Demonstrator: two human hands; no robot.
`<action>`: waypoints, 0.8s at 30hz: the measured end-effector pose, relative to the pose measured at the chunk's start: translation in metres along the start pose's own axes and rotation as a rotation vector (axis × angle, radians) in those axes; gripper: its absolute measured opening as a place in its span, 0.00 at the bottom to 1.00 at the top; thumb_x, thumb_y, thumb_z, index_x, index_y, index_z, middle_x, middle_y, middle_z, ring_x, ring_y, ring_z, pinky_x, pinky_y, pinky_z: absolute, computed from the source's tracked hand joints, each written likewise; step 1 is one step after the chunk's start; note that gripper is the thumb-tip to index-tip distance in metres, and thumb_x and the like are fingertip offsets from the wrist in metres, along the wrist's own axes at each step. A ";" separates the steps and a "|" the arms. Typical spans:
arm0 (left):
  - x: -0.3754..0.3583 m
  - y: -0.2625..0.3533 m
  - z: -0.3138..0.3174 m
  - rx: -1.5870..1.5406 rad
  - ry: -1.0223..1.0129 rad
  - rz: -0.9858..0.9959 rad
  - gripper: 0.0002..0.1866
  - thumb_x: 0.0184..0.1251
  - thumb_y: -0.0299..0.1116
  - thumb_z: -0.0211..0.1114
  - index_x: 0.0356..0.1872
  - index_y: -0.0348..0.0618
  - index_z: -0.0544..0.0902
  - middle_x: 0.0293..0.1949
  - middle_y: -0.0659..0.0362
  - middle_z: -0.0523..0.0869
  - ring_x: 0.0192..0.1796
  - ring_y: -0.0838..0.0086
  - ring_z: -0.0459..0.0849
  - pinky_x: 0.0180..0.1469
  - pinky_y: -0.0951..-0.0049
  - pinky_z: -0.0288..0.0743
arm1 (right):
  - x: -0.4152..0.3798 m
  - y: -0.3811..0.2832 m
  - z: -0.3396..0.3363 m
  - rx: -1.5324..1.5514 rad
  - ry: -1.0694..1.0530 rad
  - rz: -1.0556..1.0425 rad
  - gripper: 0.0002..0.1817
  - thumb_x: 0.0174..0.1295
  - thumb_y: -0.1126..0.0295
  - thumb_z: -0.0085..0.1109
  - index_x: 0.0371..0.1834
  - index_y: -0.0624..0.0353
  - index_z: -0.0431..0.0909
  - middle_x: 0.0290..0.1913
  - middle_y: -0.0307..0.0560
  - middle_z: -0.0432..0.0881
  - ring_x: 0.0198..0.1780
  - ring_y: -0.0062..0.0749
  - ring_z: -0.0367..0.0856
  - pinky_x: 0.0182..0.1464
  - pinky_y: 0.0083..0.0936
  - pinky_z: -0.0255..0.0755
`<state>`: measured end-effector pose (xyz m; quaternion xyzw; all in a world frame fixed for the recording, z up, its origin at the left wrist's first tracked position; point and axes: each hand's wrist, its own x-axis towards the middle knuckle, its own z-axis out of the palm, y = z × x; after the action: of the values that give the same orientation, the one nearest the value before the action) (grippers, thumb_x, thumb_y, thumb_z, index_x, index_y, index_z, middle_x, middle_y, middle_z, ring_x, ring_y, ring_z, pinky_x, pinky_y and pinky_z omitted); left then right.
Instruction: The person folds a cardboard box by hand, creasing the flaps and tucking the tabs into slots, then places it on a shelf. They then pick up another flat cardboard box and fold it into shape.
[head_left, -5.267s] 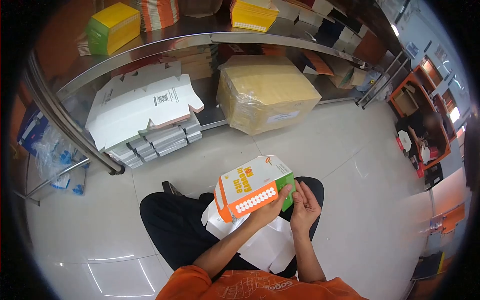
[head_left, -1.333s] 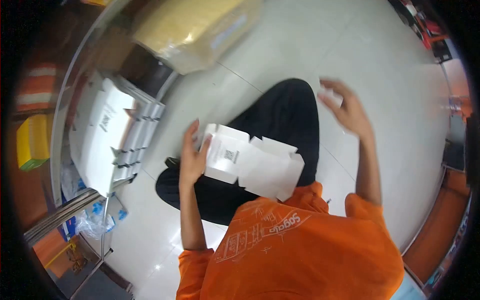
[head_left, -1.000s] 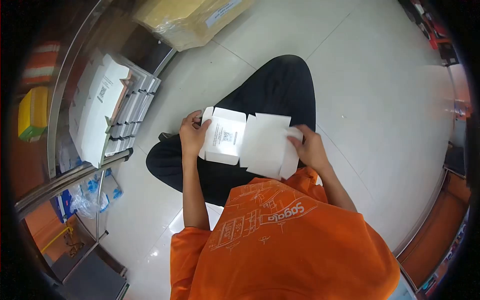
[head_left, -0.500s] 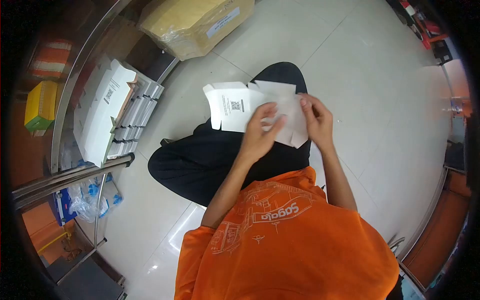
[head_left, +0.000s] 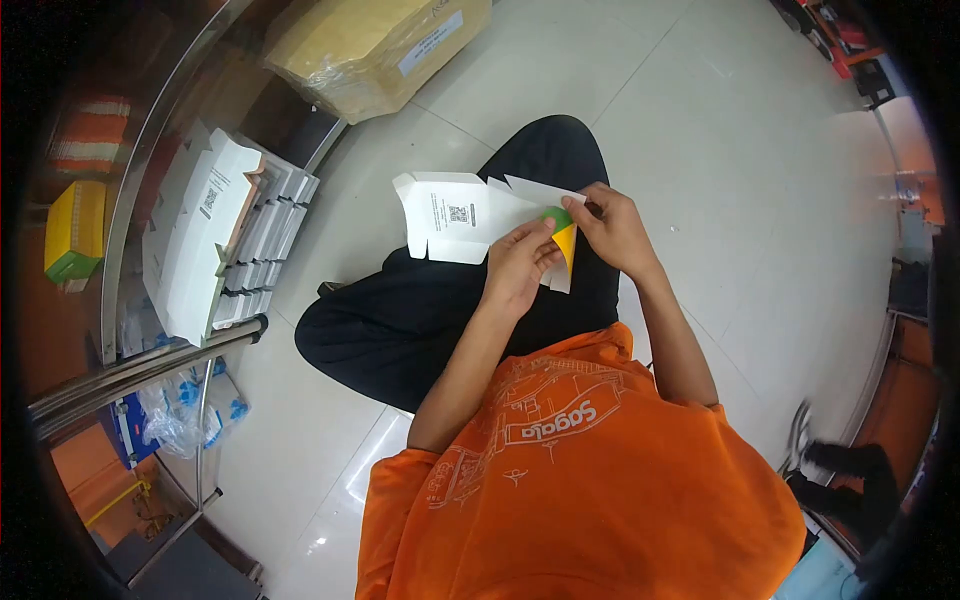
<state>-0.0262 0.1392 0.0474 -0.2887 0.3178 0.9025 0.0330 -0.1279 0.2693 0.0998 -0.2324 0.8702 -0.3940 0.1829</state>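
Observation:
An unfolded white carton sheet (head_left: pixel 450 215) with a QR code and small print lies above my crossed legs. Its right end is bent over, showing a green and yellow printed side. My left hand (head_left: pixel 518 265) pinches the lower part of that bent end, fingers closed on the card. Thumb and fingers of my right hand (head_left: pixel 608 225) grip the upper right corner, beside the green patch. The fingers partly cover the fold.
Stacked flat white cartons (head_left: pixel 220 240) fill a metal-framed shelf at the left. A yellow-green box (head_left: pixel 75 230) stands beyond them. A plastic-wrapped brown box (head_left: pixel 380 55) sits on the floor above. Another person's dark-clothed leg (head_left: pixel 850 475) shows at lower right.
The carton's right end has been folded over, bringing its green and yellow side into view. My right hand has moved slightly left. A person's leg has appeared at lower right.

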 end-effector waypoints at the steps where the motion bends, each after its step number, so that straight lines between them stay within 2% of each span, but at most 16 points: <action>1: 0.002 -0.002 -0.002 -0.118 0.046 -0.077 0.12 0.68 0.33 0.68 0.47 0.36 0.82 0.39 0.58 0.84 0.39 0.77 0.82 0.44 0.77 0.78 | 0.001 0.002 0.000 -0.001 0.000 -0.001 0.12 0.65 0.68 0.63 0.40 0.70 0.81 0.35 0.46 0.83 0.38 0.25 0.80 0.40 0.25 0.74; 4: 0.001 -0.006 -0.002 -0.202 0.041 -0.173 0.13 0.67 0.36 0.70 0.45 0.40 0.81 0.38 0.61 0.82 0.38 0.77 0.80 0.42 0.79 0.77 | 0.000 0.008 0.003 0.074 0.031 -0.082 0.11 0.65 0.69 0.63 0.35 0.69 0.81 0.32 0.44 0.82 0.35 0.23 0.80 0.36 0.25 0.73; 6: -0.001 -0.008 0.002 -0.239 0.022 -0.175 0.14 0.67 0.37 0.70 0.46 0.40 0.81 0.38 0.61 0.81 0.38 0.78 0.80 0.43 0.79 0.77 | -0.003 0.009 0.001 0.363 -0.051 0.088 0.11 0.65 0.68 0.63 0.33 0.68 0.81 0.32 0.43 0.82 0.35 0.23 0.80 0.39 0.25 0.74; 7: -0.003 -0.009 0.003 -0.272 0.002 -0.176 0.15 0.67 0.38 0.70 0.47 0.41 0.81 0.38 0.62 0.81 0.38 0.78 0.79 0.45 0.79 0.77 | -0.004 0.010 0.003 0.363 -0.052 0.091 0.11 0.65 0.68 0.63 0.33 0.68 0.81 0.32 0.43 0.82 0.35 0.23 0.80 0.39 0.25 0.74; 8: -0.004 -0.010 0.004 -0.272 0.002 -0.180 0.15 0.67 0.38 0.70 0.47 0.41 0.81 0.38 0.62 0.81 0.38 0.78 0.79 0.45 0.79 0.77 | -0.006 0.012 0.004 0.421 -0.054 0.084 0.10 0.65 0.69 0.63 0.32 0.68 0.80 0.33 0.43 0.82 0.37 0.24 0.81 0.41 0.24 0.75; 10: -0.006 -0.012 0.006 -0.258 -0.023 -0.162 0.16 0.69 0.40 0.68 0.49 0.42 0.80 0.42 0.63 0.82 0.45 0.78 0.80 0.50 0.78 0.75 | -0.007 0.014 0.005 0.478 -0.054 0.079 0.10 0.65 0.70 0.62 0.32 0.68 0.80 0.35 0.43 0.82 0.39 0.24 0.81 0.44 0.23 0.75; 12: -0.008 -0.013 0.007 -0.262 -0.041 -0.143 0.15 0.69 0.40 0.67 0.50 0.42 0.80 0.42 0.63 0.82 0.45 0.78 0.80 0.51 0.78 0.75 | -0.009 0.013 0.007 0.568 -0.062 -0.025 0.07 0.66 0.75 0.60 0.31 0.66 0.79 0.42 0.44 0.81 0.42 0.22 0.78 0.48 0.21 0.73; 15: -0.012 -0.012 0.011 -0.278 -0.033 -0.105 0.13 0.70 0.39 0.67 0.48 0.42 0.82 0.41 0.63 0.83 0.45 0.78 0.81 0.50 0.77 0.75 | -0.010 0.009 0.008 0.591 -0.013 -0.043 0.06 0.63 0.75 0.64 0.31 0.68 0.80 0.43 0.47 0.80 0.46 0.26 0.80 0.52 0.24 0.75; 19: -0.014 -0.014 0.016 -0.297 0.005 -0.075 0.11 0.69 0.38 0.67 0.45 0.43 0.84 0.40 0.63 0.84 0.44 0.78 0.82 0.49 0.78 0.76 | -0.011 0.016 0.020 0.619 0.065 -0.069 0.06 0.61 0.75 0.65 0.31 0.67 0.81 0.43 0.47 0.80 0.46 0.28 0.81 0.52 0.25 0.74; 21: -0.015 -0.015 0.016 -0.305 -0.006 -0.064 0.11 0.69 0.38 0.68 0.45 0.44 0.84 0.40 0.63 0.85 0.44 0.79 0.82 0.50 0.78 0.76 | -0.014 0.015 0.023 0.494 0.155 -0.155 0.05 0.60 0.76 0.66 0.29 0.66 0.81 0.44 0.47 0.80 0.48 0.30 0.80 0.53 0.26 0.72; 24: -0.019 -0.013 0.018 -0.314 -0.014 -0.041 0.10 0.69 0.37 0.67 0.45 0.44 0.84 0.41 0.64 0.85 0.44 0.79 0.82 0.50 0.78 0.76 | -0.017 0.016 0.026 0.459 0.162 -0.244 0.02 0.63 0.80 0.63 0.32 0.66 0.82 0.46 0.46 0.79 0.52 0.30 0.78 0.56 0.26 0.71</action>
<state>-0.0161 0.1625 0.0623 -0.2905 0.1664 0.9422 0.0082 -0.1048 0.2719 0.0737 -0.2558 0.7353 -0.6176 0.1118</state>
